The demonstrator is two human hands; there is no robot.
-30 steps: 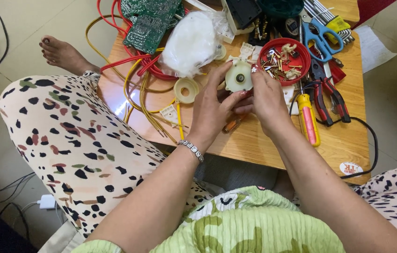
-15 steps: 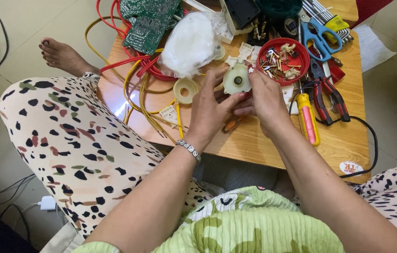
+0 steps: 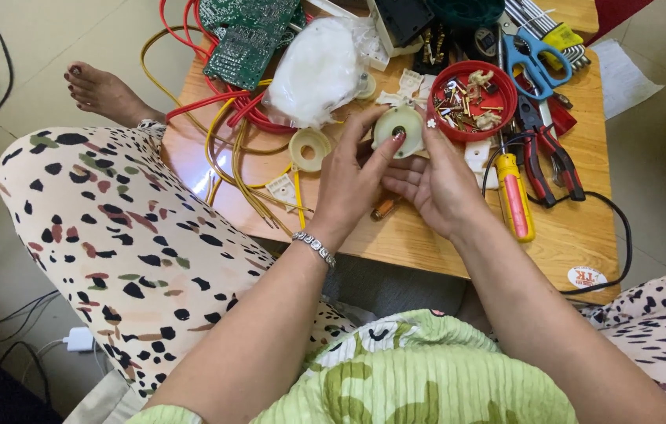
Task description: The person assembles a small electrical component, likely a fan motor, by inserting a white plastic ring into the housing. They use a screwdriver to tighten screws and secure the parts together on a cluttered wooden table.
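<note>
Left hand (image 3: 353, 177), right hand (image 3: 435, 177) both pinch cream round part (image 3: 397, 129); red round sticker (image 3: 587, 276) at table (image 3: 427, 239) corner, near edge.

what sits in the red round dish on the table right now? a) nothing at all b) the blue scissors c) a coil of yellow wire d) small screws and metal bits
d: the red round dish holds a heap of small screws and metal bits, just beyond the right hand.
</note>
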